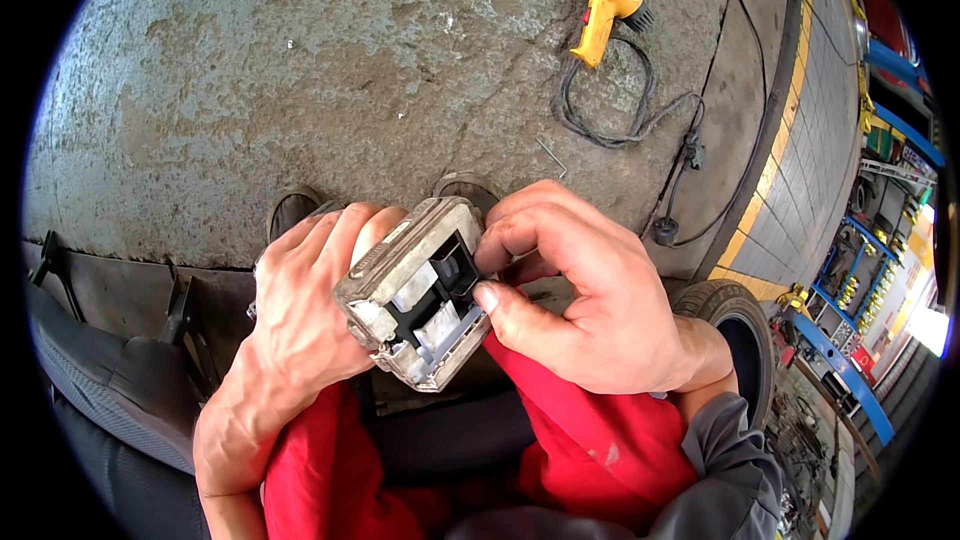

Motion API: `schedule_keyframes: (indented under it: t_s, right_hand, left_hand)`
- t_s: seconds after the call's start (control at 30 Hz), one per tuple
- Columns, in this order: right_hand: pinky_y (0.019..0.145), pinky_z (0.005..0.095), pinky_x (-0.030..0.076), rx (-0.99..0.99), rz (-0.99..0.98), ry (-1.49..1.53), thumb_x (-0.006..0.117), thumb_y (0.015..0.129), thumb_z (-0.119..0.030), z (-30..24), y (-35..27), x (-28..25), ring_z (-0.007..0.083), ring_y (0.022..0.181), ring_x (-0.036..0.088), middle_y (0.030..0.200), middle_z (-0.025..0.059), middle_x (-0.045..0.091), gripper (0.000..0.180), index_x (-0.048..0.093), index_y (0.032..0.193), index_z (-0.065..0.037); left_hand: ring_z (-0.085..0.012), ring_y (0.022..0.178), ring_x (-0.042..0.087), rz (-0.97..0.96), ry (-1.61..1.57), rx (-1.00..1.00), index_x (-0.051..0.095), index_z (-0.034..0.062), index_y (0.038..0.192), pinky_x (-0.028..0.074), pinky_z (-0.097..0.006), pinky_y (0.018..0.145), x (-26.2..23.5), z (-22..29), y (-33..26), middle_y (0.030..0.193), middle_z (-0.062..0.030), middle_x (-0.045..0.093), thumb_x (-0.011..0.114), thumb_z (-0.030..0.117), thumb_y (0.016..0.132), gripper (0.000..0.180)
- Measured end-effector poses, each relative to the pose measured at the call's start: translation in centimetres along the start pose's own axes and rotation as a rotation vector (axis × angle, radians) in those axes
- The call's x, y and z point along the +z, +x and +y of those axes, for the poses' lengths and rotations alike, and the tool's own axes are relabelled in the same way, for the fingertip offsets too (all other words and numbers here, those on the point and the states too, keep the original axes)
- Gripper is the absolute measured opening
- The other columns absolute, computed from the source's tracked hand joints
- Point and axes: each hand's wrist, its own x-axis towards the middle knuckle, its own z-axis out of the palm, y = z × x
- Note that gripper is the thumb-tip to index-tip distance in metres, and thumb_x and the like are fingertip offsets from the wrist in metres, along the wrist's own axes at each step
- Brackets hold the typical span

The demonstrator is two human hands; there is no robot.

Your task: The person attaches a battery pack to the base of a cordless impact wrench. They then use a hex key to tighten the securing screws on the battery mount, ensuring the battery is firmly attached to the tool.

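Note:
A dirty grey, box-shaped metal housing (pixel 408 252) is held tilted above my lap, its open side facing up. Inside it are a black plastic insert (pixel 455 275) and whitish-grey surfaces. My left hand (pixel 310 290) wraps around the housing from the left, fingers over its far side. At the right rim of the opening, my right hand (pixel 590 290) has thumb and fingertips drawn together beside the black insert. Whatever lies between those fingertips is hidden.
A yellow heat gun (pixel 606 12) with a coiled black cable (pixel 640 120) lies on the worn concrete floor. Nearer is a small hex key (pixel 551 158). A tyre (pixel 735 325) stands to my right, a dark seat (pixel 110 380) to my left. Blue racks (pixel 850 370) fill the far right.

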Motion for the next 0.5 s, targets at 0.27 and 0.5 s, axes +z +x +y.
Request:
schedule_keyframes:
  t_s: [0.27,0.5]
  right_hand:
    - [0.083,0.0322,0.06,-0.013,-0.033,0.027,0.078,0.097,-0.002,0.26,-0.16,-0.27,0.0208,0.101,0.068,0.117,0.0134,0.064,0.018,0.068,0.112,0.002]
    - [0.086,0.0333,0.062,-0.149,0.038,-0.183,0.091,0.089,-0.012,-0.07,-0.64,-0.47,0.0215,0.101,0.069,0.116,0.0117,0.062,0.042,0.072,0.124,0.0]
  left_hand:
    - [-0.0293,0.087,0.075,-0.007,-0.029,0.02,0.071,0.0085,0.117,0.06,-0.043,0.076,0.12,-0.21,-0.09,0.104,-0.0059,0.073,0.088,0.032,0.071,0.054]
    - [-0.0278,0.083,0.074,0.001,-0.074,0.02,0.073,0.0088,0.118,0.06,-0.041,0.074,0.04,-0.44,0.04,0.102,-0.0051,0.071,0.087,0.03,0.073,0.052]
